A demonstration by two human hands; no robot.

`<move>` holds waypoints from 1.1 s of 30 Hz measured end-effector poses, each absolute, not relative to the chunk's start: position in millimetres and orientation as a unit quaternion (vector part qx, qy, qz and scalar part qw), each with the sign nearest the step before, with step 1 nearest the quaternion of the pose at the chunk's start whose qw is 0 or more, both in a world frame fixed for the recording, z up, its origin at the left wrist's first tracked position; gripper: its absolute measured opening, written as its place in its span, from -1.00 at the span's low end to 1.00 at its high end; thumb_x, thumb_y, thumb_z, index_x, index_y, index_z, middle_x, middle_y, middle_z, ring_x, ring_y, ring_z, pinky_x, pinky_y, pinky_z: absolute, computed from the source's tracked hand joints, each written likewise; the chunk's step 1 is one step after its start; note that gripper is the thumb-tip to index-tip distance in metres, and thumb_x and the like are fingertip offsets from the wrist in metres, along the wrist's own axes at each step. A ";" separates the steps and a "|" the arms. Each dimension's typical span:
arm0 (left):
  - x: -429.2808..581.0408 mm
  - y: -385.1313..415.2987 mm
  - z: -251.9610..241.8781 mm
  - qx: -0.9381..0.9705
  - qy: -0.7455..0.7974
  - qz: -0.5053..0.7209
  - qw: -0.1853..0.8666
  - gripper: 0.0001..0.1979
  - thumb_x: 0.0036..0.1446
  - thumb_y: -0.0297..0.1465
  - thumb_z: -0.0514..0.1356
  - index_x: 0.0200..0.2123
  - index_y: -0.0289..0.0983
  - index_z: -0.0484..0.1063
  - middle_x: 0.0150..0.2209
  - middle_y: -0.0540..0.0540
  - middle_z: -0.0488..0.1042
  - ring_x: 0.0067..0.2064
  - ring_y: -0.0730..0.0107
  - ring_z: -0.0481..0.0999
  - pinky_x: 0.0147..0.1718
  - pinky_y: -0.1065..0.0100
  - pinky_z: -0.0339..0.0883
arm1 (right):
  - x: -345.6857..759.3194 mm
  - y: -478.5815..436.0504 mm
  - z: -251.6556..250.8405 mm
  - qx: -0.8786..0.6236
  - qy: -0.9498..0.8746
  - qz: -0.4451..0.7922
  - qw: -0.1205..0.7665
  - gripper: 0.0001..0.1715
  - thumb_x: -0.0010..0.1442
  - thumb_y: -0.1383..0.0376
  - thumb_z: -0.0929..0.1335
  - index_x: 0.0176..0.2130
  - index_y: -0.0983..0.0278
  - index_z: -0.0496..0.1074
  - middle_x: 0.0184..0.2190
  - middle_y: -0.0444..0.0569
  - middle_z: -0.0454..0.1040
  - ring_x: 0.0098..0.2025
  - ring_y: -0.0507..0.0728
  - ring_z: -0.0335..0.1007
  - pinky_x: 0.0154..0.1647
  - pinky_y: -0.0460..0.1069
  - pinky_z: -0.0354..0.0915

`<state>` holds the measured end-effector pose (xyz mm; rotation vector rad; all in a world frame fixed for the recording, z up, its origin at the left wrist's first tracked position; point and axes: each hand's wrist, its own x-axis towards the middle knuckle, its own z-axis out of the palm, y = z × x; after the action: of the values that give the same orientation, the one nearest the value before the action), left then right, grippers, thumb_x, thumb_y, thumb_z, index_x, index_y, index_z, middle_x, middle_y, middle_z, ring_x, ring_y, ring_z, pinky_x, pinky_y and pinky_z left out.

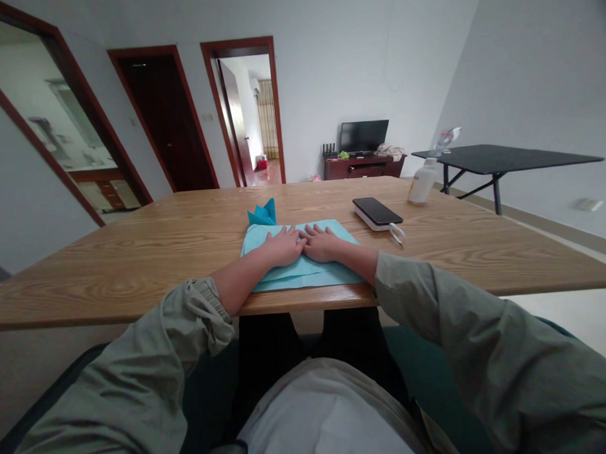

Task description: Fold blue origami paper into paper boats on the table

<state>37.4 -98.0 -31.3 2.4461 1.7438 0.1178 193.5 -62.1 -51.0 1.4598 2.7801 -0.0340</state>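
A light blue sheet of paper (294, 270) lies flat on the wooden table (135, 253), close to its near edge. My left hand (282, 245) rests flat on the paper, palm down, fingers stretched forward. My right hand (321, 243) lies flat beside it, and the fingertips of both hands meet near the sheet's middle. Neither hand holds anything. Just behind the sheet, at its far left corner, stands a small folded piece of darker blue paper (263, 214).
A dark phone on a white power bank with a cable loop (378, 214) lies to the right of the sheet. A white bottle (422, 181) stands further right. A black side table (504, 158), a TV stand (363, 164) and doorways lie beyond.
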 end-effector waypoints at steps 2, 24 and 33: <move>28.5 -96.0 -35.6 0.806 0.583 0.022 0.105 -0.34 0.33 -0.08 -0.28 0.39 -0.25 -0.05 0.44 -0.22 -0.18 0.45 -0.05 -0.20 0.26 -0.35 -0.24 | 192.8 -62.3 -51.1 0.455 0.890 -0.012 0.002 -0.24 0.37 0.05 0.00 0.43 0.29 -0.12 0.43 0.25 -0.15 0.43 0.49 -0.24 0.30 0.46 -0.12; -44.0 -66.5 -53.5 0.733 0.678 0.012 0.052 -0.08 0.18 0.19 -0.27 0.43 -0.27 -0.15 0.45 -0.27 -0.22 0.44 -0.17 -0.23 0.30 -0.20 -0.25 | 198.8 -47.4 -48.9 0.560 0.827 -0.046 -0.031 -0.07 0.26 -0.24 0.02 0.42 0.14 -0.06 0.44 0.13 -0.11 0.43 0.45 -0.24 0.32 0.43 -0.29; -67.4 -69.3 -20.5 0.721 0.648 0.229 -0.085 -0.58 0.21 -0.16 0.03 -0.02 -0.21 0.51 0.01 -0.22 0.50 0.05 0.05 0.47 0.10 0.14 0.27 | 201.4 -45.8 -48.5 0.543 0.838 -0.032 -0.046 -0.10 0.26 -0.23 0.02 0.39 0.15 0.04 0.41 0.14 -0.01 0.40 0.45 -0.11 0.31 0.43 -0.20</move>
<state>-67.4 -69.3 -20.5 2.3970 2.1541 0.7621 201.4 -45.8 -48.5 1.7589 2.7108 -0.1023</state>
